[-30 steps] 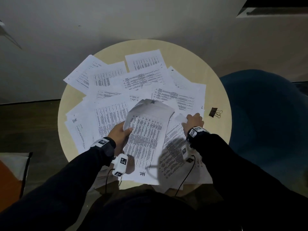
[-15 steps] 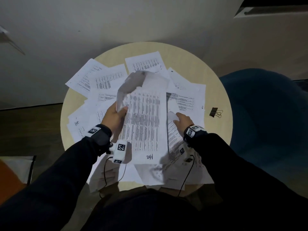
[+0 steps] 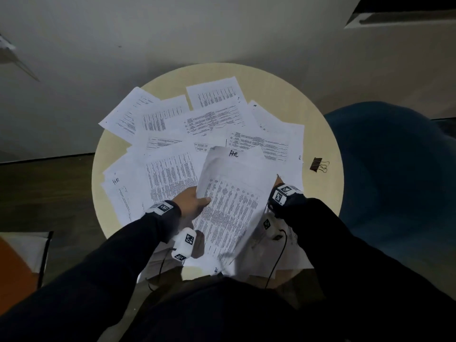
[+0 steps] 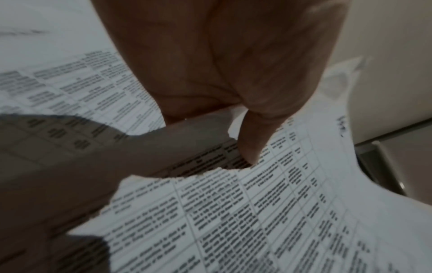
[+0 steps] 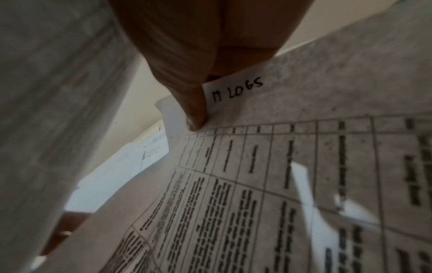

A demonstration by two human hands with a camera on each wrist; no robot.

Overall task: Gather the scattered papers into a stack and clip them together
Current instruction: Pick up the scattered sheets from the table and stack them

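Observation:
Many printed sheets lie scattered and overlapping on a round pale table. My left hand pinches the left edge of a lifted sheet marked "HR". In the left wrist view the thumb of my left hand presses on that printed sheet. My right hand is almost wholly hidden behind this sheet. In the right wrist view my right hand pinches the corner of a sheet labelled "IT LOGS". A black binder clip lies alone on the table's right side, apart from both hands.
A blue upholstered chair stands close against the table's right edge. An orange object with a white sheet lies on the dark floor at the left. A pale wall runs behind the table. Some sheets overhang the near table edge.
The sheet that my left hand held upright half a second ago has come down and tilted right, covering my right hand. My right hand has taken hold of a sheet corner.

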